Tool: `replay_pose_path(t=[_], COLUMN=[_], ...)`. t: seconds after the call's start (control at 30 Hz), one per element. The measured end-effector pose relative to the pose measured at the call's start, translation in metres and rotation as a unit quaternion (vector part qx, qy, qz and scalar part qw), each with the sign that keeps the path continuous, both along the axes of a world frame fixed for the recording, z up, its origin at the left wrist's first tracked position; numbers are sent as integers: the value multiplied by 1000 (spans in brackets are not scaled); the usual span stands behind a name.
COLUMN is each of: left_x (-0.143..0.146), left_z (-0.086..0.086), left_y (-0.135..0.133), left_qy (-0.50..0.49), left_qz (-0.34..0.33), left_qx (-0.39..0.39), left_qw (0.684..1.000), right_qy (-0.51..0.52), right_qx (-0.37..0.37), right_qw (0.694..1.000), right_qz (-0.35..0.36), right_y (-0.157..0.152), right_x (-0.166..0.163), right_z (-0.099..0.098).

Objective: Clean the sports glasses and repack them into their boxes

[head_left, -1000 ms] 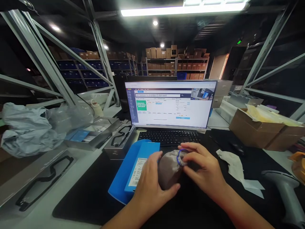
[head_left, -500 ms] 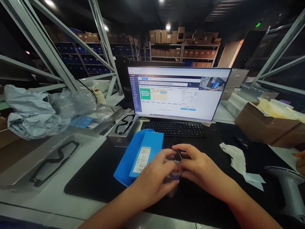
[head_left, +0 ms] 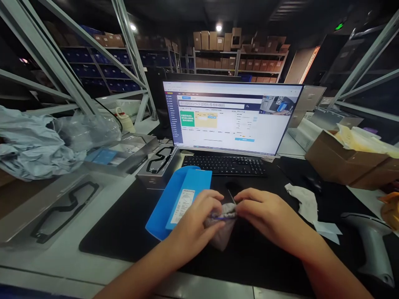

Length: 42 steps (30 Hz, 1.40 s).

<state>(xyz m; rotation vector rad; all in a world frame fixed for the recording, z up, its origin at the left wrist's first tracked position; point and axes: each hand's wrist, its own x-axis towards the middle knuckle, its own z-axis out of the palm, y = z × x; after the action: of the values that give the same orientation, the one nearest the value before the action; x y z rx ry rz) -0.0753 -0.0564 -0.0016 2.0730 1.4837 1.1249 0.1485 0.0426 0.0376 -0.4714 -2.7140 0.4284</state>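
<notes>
Head view: your left hand (head_left: pixel 195 216) and right hand (head_left: pixel 263 209) pinch the grey pouch (head_left: pixel 223 234); uneven pull could tip it toward the blue tray (head_left: pixel 163 207), 10 o'clock.

dim overall | monitor (head_left: pixel 202 139) bright | ceiling lamp (head_left: pixel 219 27) glaring | edges stretched

The left hand (head_left: pixel 198 218) is bare, fingers slim with rounded tips. Its left forearm (head_left: pixel 146 268), at seven o'clock, is bare to the edge of view, smooth and tapering to the wrist. The right hand (head_left: pixel 268 211) is bare too, as is the right forearm (head_left: pixel 324 261) at four o'clock, which widens outward.
</notes>
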Motion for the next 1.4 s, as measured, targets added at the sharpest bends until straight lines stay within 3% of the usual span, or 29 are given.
replay_pose_path(t=[0.17,0.3,0.43,0.53,0.6,0.67,0.73,0.9,1.0,1.17,1.27,1.4], left_x=[0,2,15,27,32,33,31,26,26,26,28,33], left_z=[-12,-18,-30,-41,-45,-46,-43,-36,-36,-36,-35,-33], left_y=[9,11,10,7,4,2,0,-2,0,3,2,-1], left_qy=[-23,-29,-42,-15,32,72,82,9,-60,-162,-151,-139], left_qz=[24,25,3,3,16,25,24,16,-7,-20,-43,-69], left_qx=[66,81,44,13,6,-7,-24,-74,-64,-42,-38,-36], left_qw=[997,996,998,1000,999,997,996,997,996,986,987,987], right_qy=[-15,11,191,314,278,153,59,24,-65,-45,-13,-46], right_qx=[-75,-67,7,-28,-102,-152,-152,-62,-29,-29,-53,-43], right_qw=[997,997,978,946,955,964,967,997,997,997,997,998], right_qz=[-15,-25,-82,-73,30,157,198,50,15,-63,-52,-15], right_y=[11,21,15,-7,-24,-37,-40,-20,-13,-17,-17,-18], right_x=[-3,4,9,1,-2,1,12,31,18,-5,-7,-11], right_z=[-6,-5,-2,0,6,17,28,26,10,-9,-12,-11])
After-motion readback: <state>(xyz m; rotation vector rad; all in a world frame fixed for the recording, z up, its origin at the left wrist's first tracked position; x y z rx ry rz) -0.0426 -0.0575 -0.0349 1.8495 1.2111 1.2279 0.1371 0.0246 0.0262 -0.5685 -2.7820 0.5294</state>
